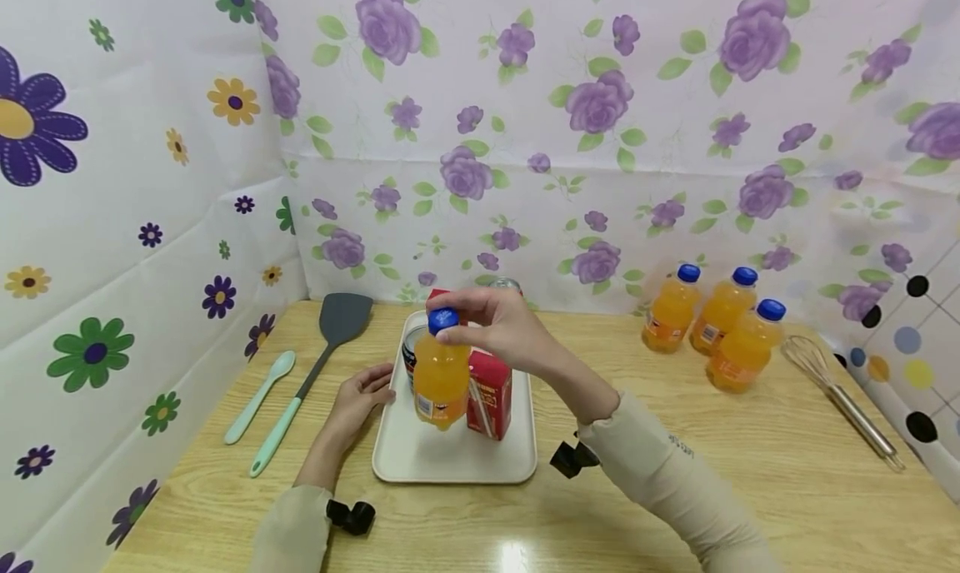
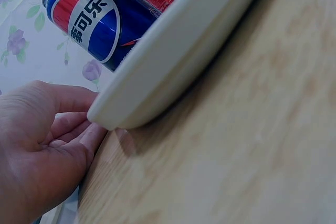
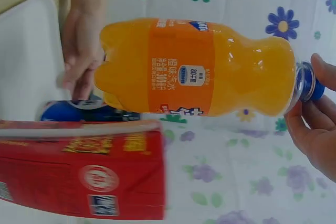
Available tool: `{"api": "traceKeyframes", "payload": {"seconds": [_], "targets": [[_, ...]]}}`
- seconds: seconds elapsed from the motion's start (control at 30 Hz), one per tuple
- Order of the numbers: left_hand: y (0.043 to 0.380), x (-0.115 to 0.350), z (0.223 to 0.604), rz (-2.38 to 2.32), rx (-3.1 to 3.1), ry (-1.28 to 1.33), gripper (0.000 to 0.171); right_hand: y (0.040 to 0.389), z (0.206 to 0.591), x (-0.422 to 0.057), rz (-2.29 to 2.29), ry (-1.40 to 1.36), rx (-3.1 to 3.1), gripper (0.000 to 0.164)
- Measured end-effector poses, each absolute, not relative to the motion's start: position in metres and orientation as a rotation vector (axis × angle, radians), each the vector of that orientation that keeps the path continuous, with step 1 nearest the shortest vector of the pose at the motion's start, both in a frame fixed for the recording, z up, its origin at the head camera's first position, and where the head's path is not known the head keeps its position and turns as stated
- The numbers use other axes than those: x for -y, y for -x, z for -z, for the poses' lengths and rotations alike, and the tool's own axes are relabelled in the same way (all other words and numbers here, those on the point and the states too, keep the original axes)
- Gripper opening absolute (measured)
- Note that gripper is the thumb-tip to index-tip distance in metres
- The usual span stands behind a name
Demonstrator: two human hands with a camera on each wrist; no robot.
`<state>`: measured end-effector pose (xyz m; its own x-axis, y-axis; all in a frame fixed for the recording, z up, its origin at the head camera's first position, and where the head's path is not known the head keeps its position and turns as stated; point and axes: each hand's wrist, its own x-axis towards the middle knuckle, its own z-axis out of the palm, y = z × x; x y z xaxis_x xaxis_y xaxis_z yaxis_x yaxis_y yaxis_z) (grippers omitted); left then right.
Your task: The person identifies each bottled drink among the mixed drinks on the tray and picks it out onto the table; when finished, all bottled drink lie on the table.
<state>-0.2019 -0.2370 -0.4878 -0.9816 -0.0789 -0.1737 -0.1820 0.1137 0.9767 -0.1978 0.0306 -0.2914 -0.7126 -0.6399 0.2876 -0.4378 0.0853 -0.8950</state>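
My right hand pinches the blue cap of an orange soda bottle, holding it upright over a white tray. In the right wrist view the bottle shows an orange label, thumb and fingers around its cap. At the tray's left side, my left hand holds the rim; in the left wrist view its fingertips meet the tray edge. On the tray stand a blue cola can, partly hidden behind the bottle, and a red drink carton with a straw on its side.
Behind my right hand, a can top and a red item show partly. Three more orange soda bottles stand back right, beside a whisk. A spatula and a mint spoon lie left of the tray.
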Motion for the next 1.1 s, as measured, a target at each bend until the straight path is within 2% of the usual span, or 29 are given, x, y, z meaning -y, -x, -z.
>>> {"api": "traceKeyframes", "payload": {"seconds": [0.23,0.43,0.67,1.1], "targets": [[0.203,0.237,0.489,-2.052,-2.289,0.254,0.055,0.193,0.261,-0.048,1.759,1.031,-2.192,0.034],[0.204,0.238,0.489,-2.042,-2.296,0.266,0.055,0.194,0.250,-0.068,1.882,0.970,-2.193,0.033],[0.203,0.235,0.488,-2.030,-2.295,0.269,0.055,0.200,0.251,-0.103,1.980,0.893,-2.268,0.035],[0.203,0.235,0.489,-2.039,-2.284,0.265,0.055,0.205,0.269,-0.175,1.989,0.578,-2.415,0.036]]}}
